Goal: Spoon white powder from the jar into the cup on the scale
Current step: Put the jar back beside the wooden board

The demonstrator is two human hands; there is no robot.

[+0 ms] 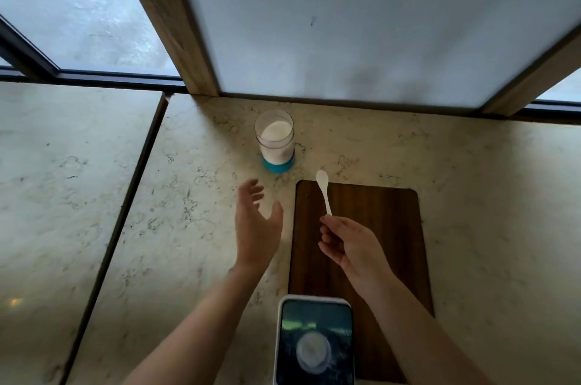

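A clear jar (276, 142) with a blue base stands open on the marble counter, filled with white powder. My right hand (349, 243) pinches the handle end of a white plastic spoon (323, 191), whose bowl points toward the jar and looks bare. My left hand (256, 224) hovers open just below and left of the jar, holding nothing. Near the bottom edge lies a white-rimmed scale (284, 337) with a dark top, and a pale round cup (313, 353) sits on it, seen from above.
A dark wooden board (377, 227) lies on the counter under my right hand and partly under the scale. A wood-framed frosted panel (345, 23) rises behind the jar. A dark seam (125, 211) splits the counter at the left.
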